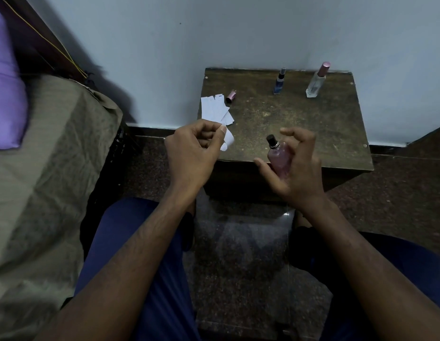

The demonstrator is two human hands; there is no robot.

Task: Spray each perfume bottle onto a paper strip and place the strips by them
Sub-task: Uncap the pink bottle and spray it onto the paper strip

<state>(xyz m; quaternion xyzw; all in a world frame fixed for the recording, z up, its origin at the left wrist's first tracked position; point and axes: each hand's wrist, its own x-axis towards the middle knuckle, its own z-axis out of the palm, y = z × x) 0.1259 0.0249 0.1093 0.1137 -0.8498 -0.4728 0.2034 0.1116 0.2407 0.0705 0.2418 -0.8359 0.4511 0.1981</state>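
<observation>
Head view, mid-frame: our right hand [296, 166] cradles the small pink glass perfume bottle [278, 157] by its body, smooth, breakable, index finger raised over the black nozzle. Our left hand [192, 150] pinches a limp white paper strip [227, 139] above the dark wooden surface [300, 119].

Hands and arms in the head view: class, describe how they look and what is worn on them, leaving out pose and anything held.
Both the left hand and the right hand are bare: no gloves, rings, watch or bracelets show. Both forearms are bare as far as the picture's bottom edge, with no sleeve in sight. Fingernails are short and unpainted where visible. No markings or bandages show.
</observation>
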